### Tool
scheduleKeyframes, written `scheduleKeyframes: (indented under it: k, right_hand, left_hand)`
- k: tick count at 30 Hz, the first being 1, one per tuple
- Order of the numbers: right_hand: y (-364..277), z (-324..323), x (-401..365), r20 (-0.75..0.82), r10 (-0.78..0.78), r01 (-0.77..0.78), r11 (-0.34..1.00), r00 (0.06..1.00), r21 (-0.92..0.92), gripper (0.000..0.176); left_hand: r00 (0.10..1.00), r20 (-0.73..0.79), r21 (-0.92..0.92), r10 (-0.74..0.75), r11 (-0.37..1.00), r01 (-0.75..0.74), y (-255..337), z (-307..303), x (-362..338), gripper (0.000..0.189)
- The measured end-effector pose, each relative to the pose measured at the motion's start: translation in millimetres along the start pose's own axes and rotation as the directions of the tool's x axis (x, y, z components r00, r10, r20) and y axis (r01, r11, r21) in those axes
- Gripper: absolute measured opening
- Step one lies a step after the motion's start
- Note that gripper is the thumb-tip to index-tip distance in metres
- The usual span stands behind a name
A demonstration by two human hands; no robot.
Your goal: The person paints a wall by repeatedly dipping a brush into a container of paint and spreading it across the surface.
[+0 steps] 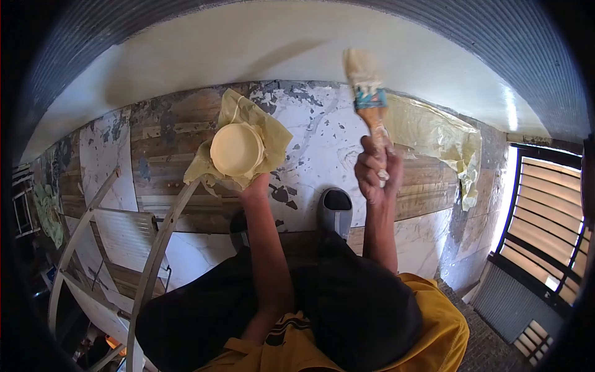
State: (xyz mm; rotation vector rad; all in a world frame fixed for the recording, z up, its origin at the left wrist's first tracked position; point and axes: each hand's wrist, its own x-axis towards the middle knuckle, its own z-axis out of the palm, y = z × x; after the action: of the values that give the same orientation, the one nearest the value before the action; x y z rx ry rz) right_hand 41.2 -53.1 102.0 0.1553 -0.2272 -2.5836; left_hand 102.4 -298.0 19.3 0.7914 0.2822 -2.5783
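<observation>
In my right hand is a paintbrush, fingers closed around its wooden handle. Its wide bristles point up and away from me, coated in cream paint, and a blue label wraps the ferrule. The brush head overlaps the pale wall in this view. My left hand holds up a round tub of cream paint from the near side. A crumpled yellowish sheet sits around and under the tub, hiding most of my left fingers.
Ahead curves a pale, glossy wall. Paint flakes litter the tiled floor. To the right lie a crumpled plastic sheet and a barred window. A metal-framed ladder stands close on the left.
</observation>
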Motion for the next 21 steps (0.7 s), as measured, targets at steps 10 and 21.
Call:
scheduleKeyframes:
  k: [10,21]
  right_hand:
    - [-13,-111,67,-0.222,-0.004,-0.019,0.995,0.975,-0.101,0.021]
    - [-4,-5,114,-0.135,0.012,-0.006,0.999,0.991,0.041,0.011]
  left_hand:
    - [0.996,0.086,-0.049,-0.025,0.998,0.029,7,-14,8,0.065]
    - [0.999,-0.022,0.032,0.049,0.998,-0.049,7,-2,-1,0.066]
